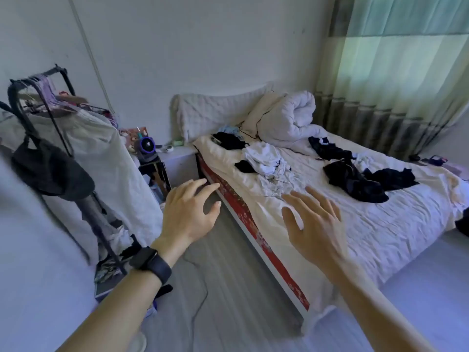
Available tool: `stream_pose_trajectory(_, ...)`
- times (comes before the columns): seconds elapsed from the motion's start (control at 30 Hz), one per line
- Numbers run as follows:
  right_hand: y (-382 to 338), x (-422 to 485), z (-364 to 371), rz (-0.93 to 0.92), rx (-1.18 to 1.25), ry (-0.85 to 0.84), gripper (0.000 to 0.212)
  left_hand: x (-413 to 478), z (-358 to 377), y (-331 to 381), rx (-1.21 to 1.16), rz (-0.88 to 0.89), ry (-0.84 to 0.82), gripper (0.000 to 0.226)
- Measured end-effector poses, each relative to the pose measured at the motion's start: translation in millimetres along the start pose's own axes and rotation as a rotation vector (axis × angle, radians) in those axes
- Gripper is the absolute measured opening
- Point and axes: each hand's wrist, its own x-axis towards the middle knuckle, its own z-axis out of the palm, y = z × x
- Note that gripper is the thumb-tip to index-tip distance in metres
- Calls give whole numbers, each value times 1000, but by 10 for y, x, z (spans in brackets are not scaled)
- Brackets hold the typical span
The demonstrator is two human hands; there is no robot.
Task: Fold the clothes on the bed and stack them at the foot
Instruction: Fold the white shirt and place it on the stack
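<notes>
Unfolded clothes lie scattered on the bed (380, 224), which has a white sheet. A crumpled white garment (266, 158) sits mid-bed, with a black piece (229, 140) behind it near the headboard. A dark heap (355, 182) lies to the right, and more dark clothes (327, 148) lie beyond it. My left hand (189, 212), with a black watch on the wrist, hovers open over the floor beside the bed. My right hand (314, 224) is spread open above the near side of the sheet, holding nothing.
A rolled white duvet (286, 120) lies at the head of the bed. On the left stands a clothes rack (45, 118) with hanging garments, and a nightstand (177, 156) with small items is beside the bed. Curtains (396, 72) cover the right wall. Grey floor (215, 288) runs between rack and bed.
</notes>
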Motion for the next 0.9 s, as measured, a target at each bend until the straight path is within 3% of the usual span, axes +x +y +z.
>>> stream_pose_trajectory(0.37, 419, 721, 1579, 147, -27, -185, 25, 821, 1512, -658, -38, -49, -269, 42)
stream_pose_trajectory(0.57, 909, 1577, 2435, 173, 24, -284, 33, 1752, 2238, -986, -15, -87, -316, 41)
stream_pose_trajectory(0.7, 1210, 2257, 2911, 213, 80, -255, 36, 2432, 2601, -1223, -10, -135, -339, 42)
stream_pose_trajectory(0.9, 1569, 3157, 3616, 198, 78, -294, 30, 3375, 3155, -1694, 15, -173, -335, 43)
